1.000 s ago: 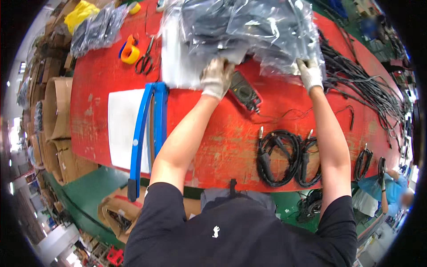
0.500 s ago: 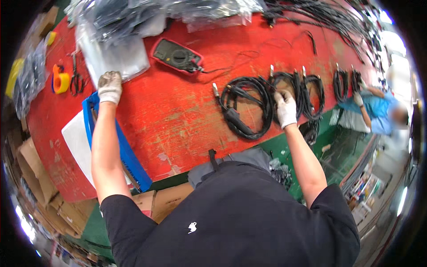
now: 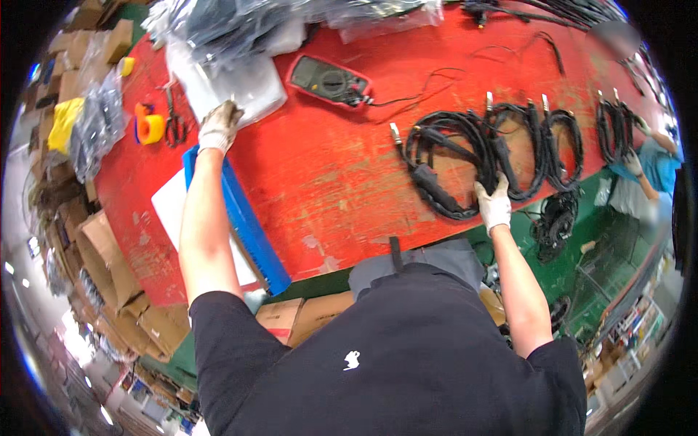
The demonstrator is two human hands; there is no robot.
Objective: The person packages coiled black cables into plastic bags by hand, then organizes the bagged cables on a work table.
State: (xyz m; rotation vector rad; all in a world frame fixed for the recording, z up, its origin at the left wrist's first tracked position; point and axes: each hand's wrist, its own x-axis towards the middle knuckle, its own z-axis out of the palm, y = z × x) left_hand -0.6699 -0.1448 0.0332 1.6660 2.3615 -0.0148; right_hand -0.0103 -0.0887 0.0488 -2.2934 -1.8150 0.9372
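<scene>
My left hand point(image 3: 220, 129), in a white glove with soiled fingertips, has its fingers curled at the near edge of a stack of clear plastic bags point(image 3: 258, 91). The grip itself is partly hidden. Below that wrist a blue tray-like holder point(image 3: 251, 225) lies beside a white sheet point(image 3: 169, 207). My gloved right hand point(image 3: 494, 203) has thumb and fingers around the right side of a large coiled black cable point(image 3: 436, 192) with a metal plug. Two more coiled cables point(image 3: 520, 145) point(image 3: 563, 149) lie to its right on the red table point(image 3: 327, 196).
A multimeter point(image 3: 331, 80) with leads lies beyond the middle. Scissors point(image 3: 173, 123) and yellow tape point(image 3: 149, 127) are at left. More bags point(image 3: 218, 25) pile at the back; loose cables point(image 3: 538, 11) lie far right. Another person's gloved hands point(image 3: 634, 160) handle coils at the right edge.
My view has swung, shifting the scene rightward. My right hand has moved nearer and left along the coils, to the large coil's near right side. My left hand remains at the bags' edge.
</scene>
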